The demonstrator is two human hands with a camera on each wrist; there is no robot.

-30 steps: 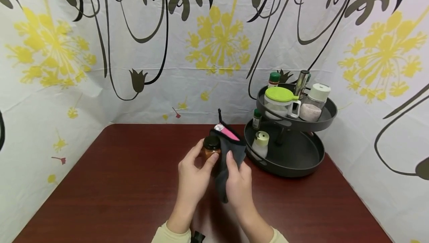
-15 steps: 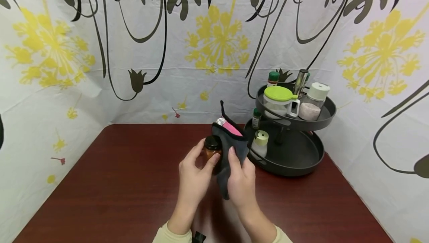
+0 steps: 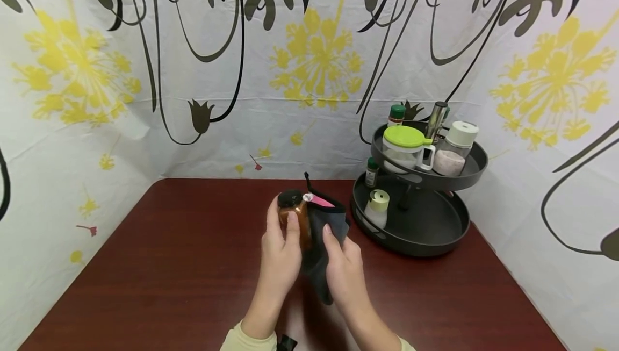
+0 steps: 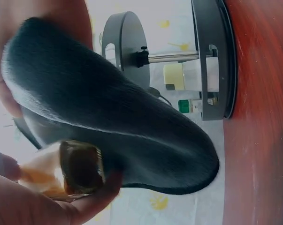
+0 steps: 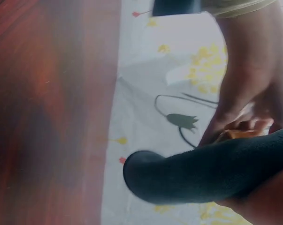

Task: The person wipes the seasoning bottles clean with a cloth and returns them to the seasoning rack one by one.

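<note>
Left grip [image 3: 280,258]: curled round an amber jar, with the thumb laid over its near side; a pale sleeve [image 3: 249,337] is seen lower down the arm.
Jar [image 3: 303,223]: held above the desk, tilted, its black lid leaned to the left; it is placed just left of a dark grey cloth, and whether the two are touching cannot be told.
Cloth [image 3: 316,243]: edged in black and held up between the two hands, its rounded lower end hanging clear of the desk; a thin black cord [image 3: 308,181] is raised from its upper edge.
Pink strip [image 3: 321,201]: seen at the cloth's upper edge, its left end whitish.
Right grip [image 3: 345,271]: cloth is pinched, the thumb laid over its near face; the fingers are mostly hidden.
Lower tier [image 3: 435,224]: set on the desk right of the cloth; a small green-capped bottle [image 3: 371,175] and a yellow-capped bottle [image 3: 377,210] are kept at its left.
Upper tier [image 3: 437,181]: a green-topped bottle [image 3: 396,116], a lime-lidded jug [image 3: 402,156], a metal cylinder [image 3: 437,117] and a white-capped container [image 3: 450,160] are carried, left to right.
Desk [image 3: 193,265]: reddish brown, backed by a flower-printed curtain [image 3: 271,82].
</note>
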